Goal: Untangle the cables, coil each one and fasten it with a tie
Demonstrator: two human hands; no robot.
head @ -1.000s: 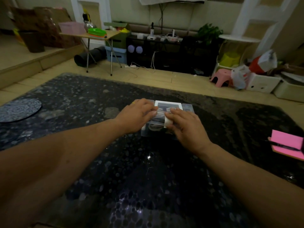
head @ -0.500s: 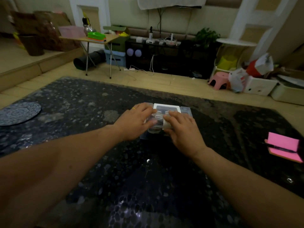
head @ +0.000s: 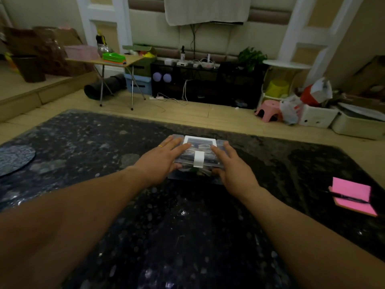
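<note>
Lighting: dim indoor, warm yellowish cast; source not seen. The far cream wall [head: 218,40] and the pale wooden floor [head: 187,115] are the brightest zones.

Foreground: the dark speckled glossy table top [head: 187,226] falls nearly black toward the near edge, with small white pinpoint glints scattered over it.

Shadow: soft, no hard edges; both forearms darken toward the bottom corners.

Colour: the bright pink notepad [head: 352,195] at the right stands out, almost glowing.

Sharpness: slightly soft overall, grainy in the dark parts; the clear plastic box with white latch [head: 198,159] reads hazily.

Distortion: wide-angle; white pillars [head: 300,28] lean outward, forearms swell at the edges.
</note>
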